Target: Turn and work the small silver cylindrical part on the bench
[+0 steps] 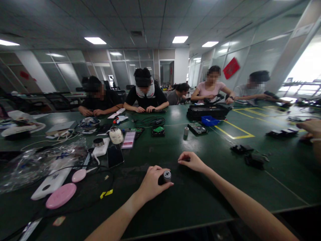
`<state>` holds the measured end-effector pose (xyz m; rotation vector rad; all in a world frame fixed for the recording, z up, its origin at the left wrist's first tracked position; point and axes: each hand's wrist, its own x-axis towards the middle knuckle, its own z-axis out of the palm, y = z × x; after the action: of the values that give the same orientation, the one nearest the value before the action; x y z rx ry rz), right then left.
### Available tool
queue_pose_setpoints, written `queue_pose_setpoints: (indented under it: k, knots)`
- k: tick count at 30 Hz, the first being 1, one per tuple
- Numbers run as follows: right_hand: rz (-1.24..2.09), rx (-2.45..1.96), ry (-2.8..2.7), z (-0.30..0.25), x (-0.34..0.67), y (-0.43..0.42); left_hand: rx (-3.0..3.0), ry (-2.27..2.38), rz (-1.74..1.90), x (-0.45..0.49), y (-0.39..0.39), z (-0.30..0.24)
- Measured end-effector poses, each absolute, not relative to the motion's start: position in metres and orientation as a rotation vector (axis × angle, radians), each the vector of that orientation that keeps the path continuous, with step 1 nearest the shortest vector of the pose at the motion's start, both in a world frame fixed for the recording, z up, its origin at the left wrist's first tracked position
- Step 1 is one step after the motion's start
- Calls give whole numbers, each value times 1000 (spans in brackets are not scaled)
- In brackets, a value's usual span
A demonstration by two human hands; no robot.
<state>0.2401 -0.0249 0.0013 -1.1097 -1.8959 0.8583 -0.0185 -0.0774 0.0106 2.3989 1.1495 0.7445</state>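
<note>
My left hand (153, 182) is closed around a small dark cylinder with a silver end (166, 176), held just above the green table (200, 197). My right hand (192, 161) lies a little farther out and to the right, fingers curled in a pinch against the tabletop; what it holds, if anything, is too small to make out. Both forearms reach in from the near edge. A small grey cylinder (186, 131) stands upright farther out on the table.
At left lie a black phone (115, 156), a pink disc (61, 195), white devices, cables and a plastic bag (37, 164). Circuit boards (158, 131), a blue bin (210, 120) and a black case (208, 111) sit mid-table. Several people sit along the far side; another person's hand (311, 128) enters at right.
</note>
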Motion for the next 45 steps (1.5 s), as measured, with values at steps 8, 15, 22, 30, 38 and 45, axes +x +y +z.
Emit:
queue_pose_setpoints:
  k: [8,15,22,30,38,45]
  knots:
    - [927,-749,-1768,15,179,-79,2419,1117,771,-16,-77,10]
    - [810,-753,-1800,14,173,-86,2425,1107,788,-17,-75,9]
    - [607,-746,-1885,12,176,-84,2423,1124,796,-17,-75,6]
    - [544,-782,-1948,15,176,-84,2419,1117,796,-17,-75,6]
    - [566,-739,-2008,24,179,-90,2423,1096,801,-19,-73,2]
    - [538,-821,-1914,21,185,-84,2429,1114,793,-19,-75,3]
